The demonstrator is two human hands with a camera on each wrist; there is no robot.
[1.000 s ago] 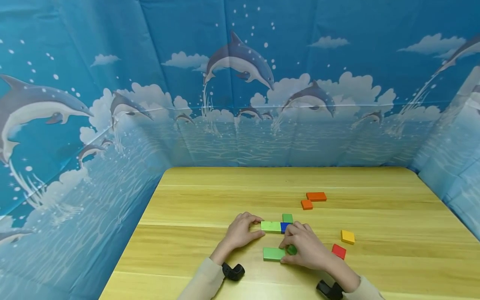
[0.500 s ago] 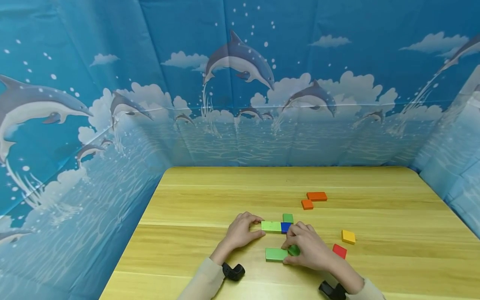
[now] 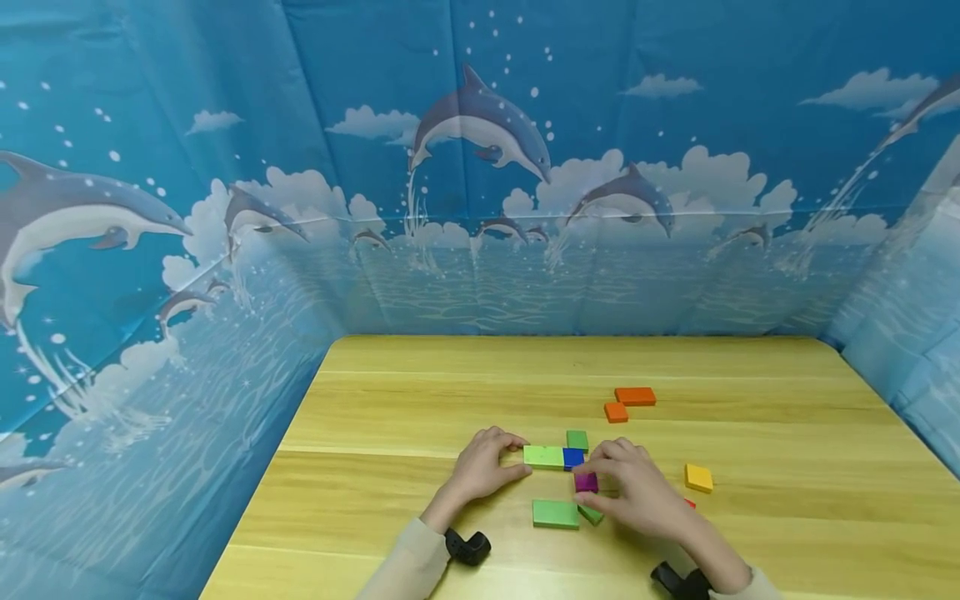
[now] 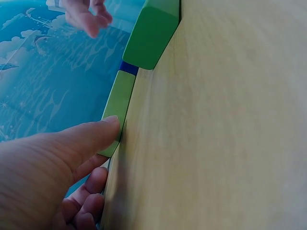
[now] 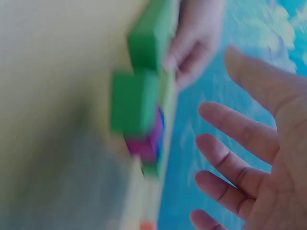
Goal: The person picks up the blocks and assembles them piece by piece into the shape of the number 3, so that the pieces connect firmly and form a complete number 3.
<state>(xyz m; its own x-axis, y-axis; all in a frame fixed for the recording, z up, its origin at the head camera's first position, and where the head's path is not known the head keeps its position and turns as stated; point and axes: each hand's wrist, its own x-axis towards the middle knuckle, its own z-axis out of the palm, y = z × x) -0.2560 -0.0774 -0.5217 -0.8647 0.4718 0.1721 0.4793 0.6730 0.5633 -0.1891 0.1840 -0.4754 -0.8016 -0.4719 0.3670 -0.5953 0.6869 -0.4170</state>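
My left hand (image 3: 483, 462) pinches the left end of a light green block (image 3: 543, 457), its thumb on the near side in the left wrist view. A small blue block (image 3: 573, 458) adjoins that block's right end, with a small green block (image 3: 577, 440) just behind. Nearer me lie a purple block (image 3: 587, 482), a longer green block (image 3: 555, 514) and a smaller green block (image 3: 591, 513) partly covered by my right hand (image 3: 637, 487). The right wrist view shows this hand's fingers (image 5: 240, 132) spread and holding nothing, apart from the blurred purple block (image 5: 143, 146).
Two orange blocks, one long (image 3: 635, 397) and one small (image 3: 617, 412), lie farther back on the wooden table (image 3: 360, 400). A yellow block (image 3: 698, 477) is at the right. Behind my right hand a red block (image 3: 690, 504) barely shows. A dolphin-print cloth (image 3: 480, 275) surrounds the table.
My right hand has let go of the smaller green block beside the long one and shifted right. The purple block has come into sight; the red one is now mostly covered. My left hand stays put.
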